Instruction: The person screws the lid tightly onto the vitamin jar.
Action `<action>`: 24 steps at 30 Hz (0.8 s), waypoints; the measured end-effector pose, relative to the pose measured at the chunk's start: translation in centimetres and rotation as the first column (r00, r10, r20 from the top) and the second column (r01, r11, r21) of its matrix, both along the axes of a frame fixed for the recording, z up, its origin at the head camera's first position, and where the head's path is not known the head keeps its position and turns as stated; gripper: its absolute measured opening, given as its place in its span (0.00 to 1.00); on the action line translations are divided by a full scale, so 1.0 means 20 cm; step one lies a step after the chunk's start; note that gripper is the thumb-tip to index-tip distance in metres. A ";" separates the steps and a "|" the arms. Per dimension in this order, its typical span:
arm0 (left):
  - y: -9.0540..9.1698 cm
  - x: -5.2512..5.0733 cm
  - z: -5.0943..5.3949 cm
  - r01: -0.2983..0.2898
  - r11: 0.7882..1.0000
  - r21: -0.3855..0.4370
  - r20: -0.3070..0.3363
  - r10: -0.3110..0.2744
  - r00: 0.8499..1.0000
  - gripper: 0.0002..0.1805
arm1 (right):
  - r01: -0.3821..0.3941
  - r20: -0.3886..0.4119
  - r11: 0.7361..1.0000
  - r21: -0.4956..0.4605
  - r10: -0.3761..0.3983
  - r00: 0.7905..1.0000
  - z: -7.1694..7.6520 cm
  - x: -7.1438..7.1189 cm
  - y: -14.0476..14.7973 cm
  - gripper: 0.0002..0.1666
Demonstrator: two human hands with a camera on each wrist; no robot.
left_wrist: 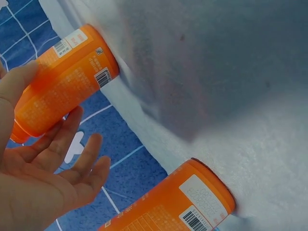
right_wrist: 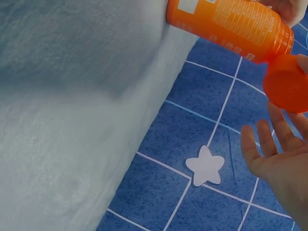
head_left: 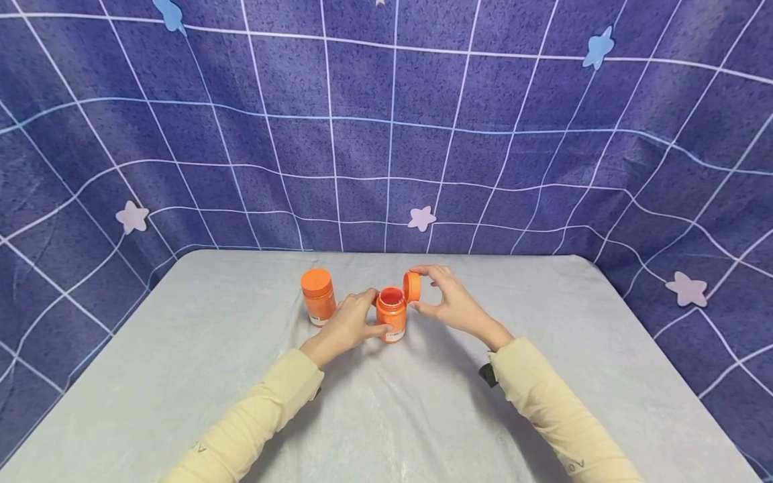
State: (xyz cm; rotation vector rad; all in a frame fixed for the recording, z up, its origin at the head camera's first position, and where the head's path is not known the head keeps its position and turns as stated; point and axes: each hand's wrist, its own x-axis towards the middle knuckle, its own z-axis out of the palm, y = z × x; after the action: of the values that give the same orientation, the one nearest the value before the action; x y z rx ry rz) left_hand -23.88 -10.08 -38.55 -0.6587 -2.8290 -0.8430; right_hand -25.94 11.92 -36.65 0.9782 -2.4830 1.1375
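Observation:
An orange bottle (head_left: 395, 320) stands upright and uncapped on the table, its red mouth facing up. My left hand (head_left: 349, 323) grips it from the left side, thumb at the front; the left wrist view shows thumb and fingers around the bottle (left_wrist: 67, 79). Just right of the mouth, my right hand (head_left: 449, 300) pinches the orange lid (head_left: 413, 287) by its rim, tipped on edge with its hollow side toward the bottle. In the right wrist view the lid (right_wrist: 287, 84) appears close against the bottle neck (right_wrist: 284, 42); whether they touch I cannot tell.
A second orange bottle (head_left: 318, 298) with its lid on stands left of my left hand. Pale grey cloth (head_left: 199, 362) covers the table. Behind it hangs a blue curtain (head_left: 362, 147) with grid lines and stars.

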 end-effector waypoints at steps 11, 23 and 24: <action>-0.01 0.00 -0.01 0.002 1.000 -0.029 -0.021 -0.003 1.000 0.28 | -0.023 0.024 1.000 0.002 0.023 0.999 0.02 0.00 -0.02 0.36; -0.02 0.00 -0.04 0.007 0.996 -0.091 -0.124 -0.018 0.992 0.28 | -0.021 0.008 1.000 -0.002 0.021 1.000 0.01 -0.01 -0.05 0.32; -0.02 0.00 -0.04 0.005 0.995 -0.097 -0.131 -0.018 0.991 0.28 | -0.022 0.010 1.000 0.002 0.022 1.000 0.01 -0.01 -0.05 0.32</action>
State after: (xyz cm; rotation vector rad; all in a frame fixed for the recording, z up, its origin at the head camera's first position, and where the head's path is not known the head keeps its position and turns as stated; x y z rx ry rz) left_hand -23.96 -10.43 -39.30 -0.7152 -2.7633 -0.6415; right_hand -26.04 10.85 -36.38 1.0053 -2.4877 1.1489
